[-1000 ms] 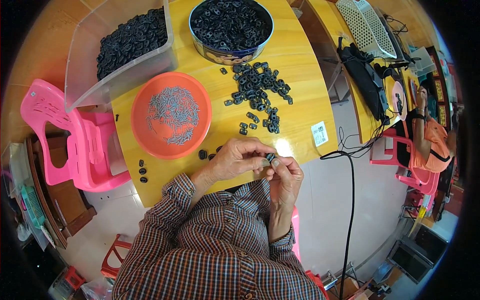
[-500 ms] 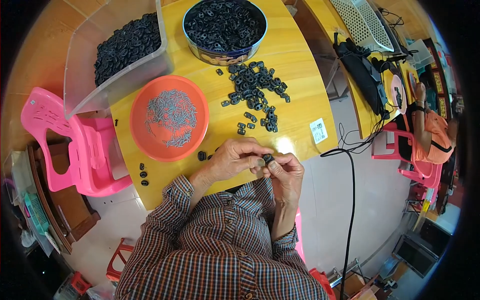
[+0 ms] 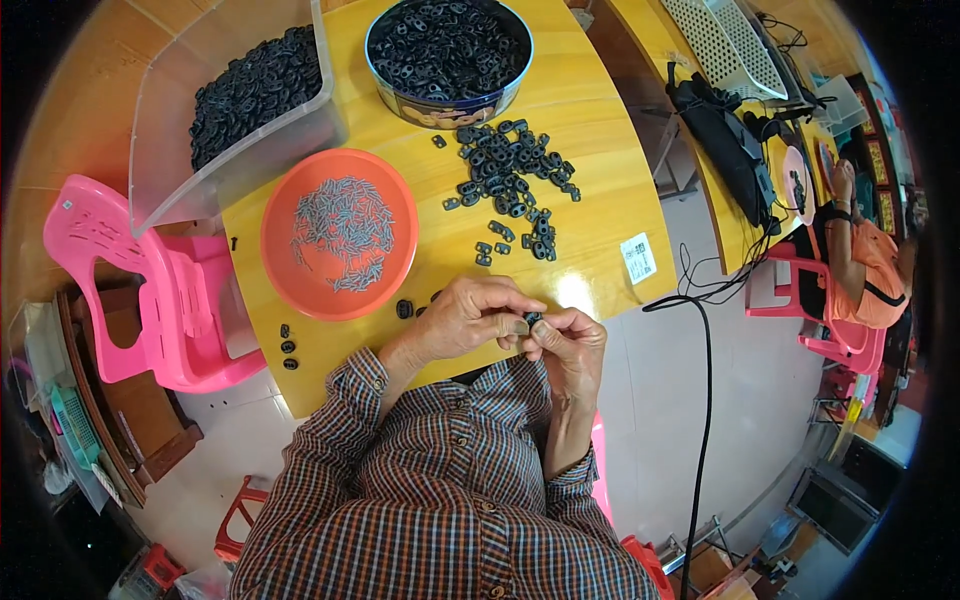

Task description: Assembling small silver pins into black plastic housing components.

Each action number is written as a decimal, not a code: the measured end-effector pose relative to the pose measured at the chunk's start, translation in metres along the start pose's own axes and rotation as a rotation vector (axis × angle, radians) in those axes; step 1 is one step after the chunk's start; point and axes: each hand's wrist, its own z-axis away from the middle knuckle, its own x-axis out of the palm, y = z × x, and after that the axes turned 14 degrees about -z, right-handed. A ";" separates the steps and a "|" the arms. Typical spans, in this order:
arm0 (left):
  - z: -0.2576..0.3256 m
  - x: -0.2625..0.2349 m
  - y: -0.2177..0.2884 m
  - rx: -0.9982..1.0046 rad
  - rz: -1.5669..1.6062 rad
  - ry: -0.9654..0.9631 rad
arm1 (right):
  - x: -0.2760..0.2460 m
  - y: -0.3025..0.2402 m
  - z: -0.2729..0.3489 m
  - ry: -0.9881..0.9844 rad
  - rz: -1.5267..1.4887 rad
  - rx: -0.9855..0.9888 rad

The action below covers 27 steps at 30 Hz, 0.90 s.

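Note:
Near the table's front edge, both hands meet around a small black cord lock (image 3: 533, 318). My left hand (image 3: 462, 322) pinches it between thumb and fingertips, and my right hand (image 3: 572, 345) grips it from the other side. The fingers cover most of the piece. Ahead lies a loose pile of black two-hole cord lock parts (image 3: 505, 170). An orange plate (image 3: 280, 270) to the left bears many short grey spring-like pieces (image 3: 345, 225). Beside my left hand sits another black piece (image 3: 404, 308), and several more (image 3: 289, 347) line the table's left edge.
A round tin (image 3: 450, 112) and a clear plastic bin (image 3: 240, 140), both full of black parts, stand at the back. A white label (image 3: 637, 258) lies at the right edge, near a hanging black cable (image 3: 706, 400). Pink chair (image 3: 150, 290) at left; another person (image 3: 865, 270) sits far right.
My hands stay in almost the same place, still pinching the cord lock, which has turned or shifted slightly between the fingertips. The view has moved a little.

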 end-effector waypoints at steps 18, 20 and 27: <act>0.003 0.002 0.003 0.010 0.076 0.082 | 0.015 0.001 0.008 -0.055 0.086 -0.165; 0.004 0.002 0.002 0.023 0.033 0.091 | 0.020 0.000 0.010 -0.055 0.078 -0.169; 0.006 0.006 0.003 0.071 -0.053 0.140 | 0.025 -0.003 0.014 0.017 0.152 -0.139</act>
